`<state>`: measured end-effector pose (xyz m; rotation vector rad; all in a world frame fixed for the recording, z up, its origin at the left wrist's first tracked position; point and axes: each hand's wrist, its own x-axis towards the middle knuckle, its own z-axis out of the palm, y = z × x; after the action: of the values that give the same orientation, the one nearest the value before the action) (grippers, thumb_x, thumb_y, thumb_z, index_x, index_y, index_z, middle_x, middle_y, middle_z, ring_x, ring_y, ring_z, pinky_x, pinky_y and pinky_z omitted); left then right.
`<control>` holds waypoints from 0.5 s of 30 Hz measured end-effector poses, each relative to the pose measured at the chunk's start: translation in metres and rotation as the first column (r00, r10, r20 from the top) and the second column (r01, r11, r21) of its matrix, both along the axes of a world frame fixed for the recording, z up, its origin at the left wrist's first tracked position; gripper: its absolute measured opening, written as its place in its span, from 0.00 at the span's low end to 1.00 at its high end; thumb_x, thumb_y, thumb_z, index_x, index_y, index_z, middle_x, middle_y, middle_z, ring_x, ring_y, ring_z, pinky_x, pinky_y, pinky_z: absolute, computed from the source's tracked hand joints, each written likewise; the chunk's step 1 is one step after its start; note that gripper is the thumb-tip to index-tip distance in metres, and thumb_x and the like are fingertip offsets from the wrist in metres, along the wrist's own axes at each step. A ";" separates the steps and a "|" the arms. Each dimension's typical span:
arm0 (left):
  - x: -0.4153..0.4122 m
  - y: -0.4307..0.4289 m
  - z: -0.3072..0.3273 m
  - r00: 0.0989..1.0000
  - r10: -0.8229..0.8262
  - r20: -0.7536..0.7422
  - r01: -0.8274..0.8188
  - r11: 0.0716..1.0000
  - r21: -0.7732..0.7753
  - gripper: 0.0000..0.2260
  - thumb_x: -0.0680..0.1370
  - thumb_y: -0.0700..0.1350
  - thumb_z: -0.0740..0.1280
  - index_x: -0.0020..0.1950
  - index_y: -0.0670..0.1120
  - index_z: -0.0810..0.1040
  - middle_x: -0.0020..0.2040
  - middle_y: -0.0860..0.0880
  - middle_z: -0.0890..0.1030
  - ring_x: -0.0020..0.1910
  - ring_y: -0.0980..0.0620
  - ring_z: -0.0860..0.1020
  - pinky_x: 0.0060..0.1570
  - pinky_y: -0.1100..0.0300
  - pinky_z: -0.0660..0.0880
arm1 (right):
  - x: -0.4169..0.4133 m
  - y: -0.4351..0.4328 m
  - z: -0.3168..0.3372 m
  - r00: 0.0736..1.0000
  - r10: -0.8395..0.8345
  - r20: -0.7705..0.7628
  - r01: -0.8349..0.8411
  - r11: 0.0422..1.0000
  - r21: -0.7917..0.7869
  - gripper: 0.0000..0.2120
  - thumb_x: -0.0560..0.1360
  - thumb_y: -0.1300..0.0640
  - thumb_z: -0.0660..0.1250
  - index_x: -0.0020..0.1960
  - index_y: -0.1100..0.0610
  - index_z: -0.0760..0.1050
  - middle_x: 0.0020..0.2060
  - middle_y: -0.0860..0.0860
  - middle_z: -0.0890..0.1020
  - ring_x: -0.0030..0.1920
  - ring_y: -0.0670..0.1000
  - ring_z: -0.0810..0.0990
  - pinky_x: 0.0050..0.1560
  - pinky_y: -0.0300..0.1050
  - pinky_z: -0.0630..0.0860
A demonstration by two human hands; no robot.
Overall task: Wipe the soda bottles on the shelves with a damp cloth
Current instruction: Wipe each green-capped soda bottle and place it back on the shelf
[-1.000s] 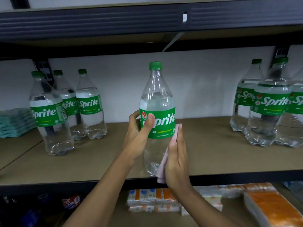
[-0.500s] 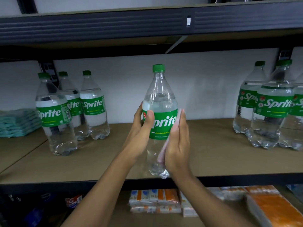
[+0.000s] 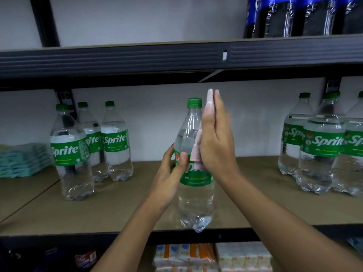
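A clear Sprite bottle (image 3: pixel 193 201) with a green cap and label is held upright at the front edge of the middle shelf (image 3: pixel 117 209). My left hand (image 3: pixel 170 179) grips it at the label from the left, thumb across the front. My right hand (image 3: pixel 217 142) lies flat against the bottle's right side and neck, pressing a pale pink cloth (image 3: pixel 198 146) to it; the fingertips reach above the cap. Three more Sprite bottles (image 3: pixel 73 152) stand at the left of the shelf, and another group of Sprite bottles (image 3: pixel 324 146) at the right.
A stack of teal packs (image 3: pixel 21 160) lies at the far left of the shelf. Dark cola bottles (image 3: pixel 302 16) stand on the shelf above. Boxed and wrapped goods (image 3: pixel 188 256) fill the shelf below. A black beam (image 3: pixel 137 57) runs overhead.
My right hand slid the cloth upward along the bottle, from its lower body to its neck. My view tilted up, bringing the upper shelf into sight. The left hand kept its grip.
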<state>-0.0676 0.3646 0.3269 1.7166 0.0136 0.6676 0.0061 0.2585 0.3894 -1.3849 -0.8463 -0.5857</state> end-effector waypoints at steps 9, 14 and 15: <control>0.009 0.005 -0.006 0.999 0.032 0.022 -0.032 0.999 -0.019 0.34 0.71 0.76 0.65 0.74 0.66 0.69 0.62 0.58 0.82 0.58 0.63 0.82 0.63 0.55 0.78 | 0.023 0.011 0.042 0.996 -0.026 0.088 0.043 0.978 -0.202 0.13 0.86 0.51 0.56 0.61 0.45 0.78 0.57 0.42 0.77 0.60 0.38 0.75 0.64 0.40 0.70; 0.008 0.008 -0.008 1.000 0.022 0.006 -0.022 1.000 -0.009 0.36 0.68 0.76 0.64 0.74 0.68 0.68 0.64 0.58 0.81 0.60 0.61 0.81 0.64 0.52 0.78 | 0.023 0.010 0.041 0.984 -0.028 0.177 0.072 0.966 -0.250 0.12 0.86 0.51 0.57 0.60 0.45 0.79 0.55 0.39 0.74 0.57 0.36 0.75 0.60 0.36 0.70; 0.008 0.008 -0.007 1.000 0.018 0.011 -0.018 1.000 -0.008 0.34 0.70 0.75 0.65 0.75 0.67 0.68 0.63 0.58 0.82 0.60 0.61 0.81 0.63 0.53 0.78 | 0.025 0.008 0.041 0.983 -0.019 0.182 0.063 0.969 -0.239 0.11 0.86 0.51 0.58 0.59 0.45 0.79 0.55 0.39 0.75 0.57 0.36 0.75 0.60 0.36 0.70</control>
<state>-0.0591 0.3723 0.3195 1.7065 0.0244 0.6899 0.0309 0.2668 0.4306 -1.5935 -1.0638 -0.6622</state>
